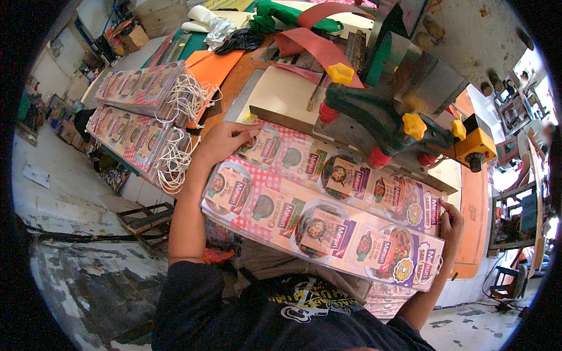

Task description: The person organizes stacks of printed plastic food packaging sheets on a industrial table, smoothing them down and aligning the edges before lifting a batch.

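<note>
The back strip [345, 175] lies at the near side of the press [363, 111]; where its far edge meets the press's metal bar [281, 120] is hard to make out. The front strip [319, 234], farther from the press, overlaps it and hides its near edge. The left hand [225, 143] touches the back strip's end left of the press, thumb and fingertips close together; I cannot tell whether they pinch it. The right hand [452, 225] curls at the other end, right of the press; its fingertips are hidden, so I cannot tell its grip.

Left of the press, the brown table [250, 70] bears an orange board [213, 70]; beyond that sit 2 stacks [140, 82] with tangled white cords [190, 93]. The grey floor [70, 275], far left of the press, is patchy. Shelving right of the press blurs in glare.
</note>
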A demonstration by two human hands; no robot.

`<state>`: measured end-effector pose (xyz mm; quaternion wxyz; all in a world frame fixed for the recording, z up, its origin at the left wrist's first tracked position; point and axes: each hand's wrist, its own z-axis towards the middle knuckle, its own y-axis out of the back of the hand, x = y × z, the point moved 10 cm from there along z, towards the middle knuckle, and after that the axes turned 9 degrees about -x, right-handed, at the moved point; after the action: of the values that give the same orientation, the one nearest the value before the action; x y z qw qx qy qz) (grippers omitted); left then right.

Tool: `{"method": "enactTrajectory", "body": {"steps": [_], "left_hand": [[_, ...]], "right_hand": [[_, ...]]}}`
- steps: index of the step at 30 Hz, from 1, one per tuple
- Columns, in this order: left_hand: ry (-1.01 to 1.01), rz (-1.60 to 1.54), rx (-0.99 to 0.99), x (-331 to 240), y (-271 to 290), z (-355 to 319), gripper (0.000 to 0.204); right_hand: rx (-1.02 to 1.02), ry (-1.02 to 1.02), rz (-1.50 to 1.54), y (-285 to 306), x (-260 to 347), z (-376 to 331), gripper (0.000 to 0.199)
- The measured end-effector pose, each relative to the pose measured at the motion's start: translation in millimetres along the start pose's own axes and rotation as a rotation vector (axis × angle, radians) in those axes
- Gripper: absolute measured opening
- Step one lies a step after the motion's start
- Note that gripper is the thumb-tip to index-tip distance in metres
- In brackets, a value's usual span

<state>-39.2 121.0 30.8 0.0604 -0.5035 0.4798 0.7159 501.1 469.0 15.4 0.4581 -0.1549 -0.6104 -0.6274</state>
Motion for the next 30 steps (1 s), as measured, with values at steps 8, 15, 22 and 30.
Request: {"method": "enactTrajectory", "body": {"steps": [8,15,22,30], "left_hand": [[-0.071,0.03,-0.019,-0.7,0.3,2.9,0.035],[0.041,-0.008,-0.003,-0.6,-0.3,-2.1,0.034],[-0.037,0.154,-0.004,-0.1,5.2,-1.1,0.034],[0.074,0.076,0.025,25.8,-3.2,9.5,0.044]], "right_hand": [[0.005,-0.1,0.077,-4.5,20.3,-7.1,0.036],[0.007,-0.04,-0.048,-2.1,33.6,-9.0,0.036],[-0.008,0.056,0.049,-6.2,15.1,-7.2,0.033],[-0.042,-0.051,-0.065,0.6,39.2,-7.3,0.028]]}}
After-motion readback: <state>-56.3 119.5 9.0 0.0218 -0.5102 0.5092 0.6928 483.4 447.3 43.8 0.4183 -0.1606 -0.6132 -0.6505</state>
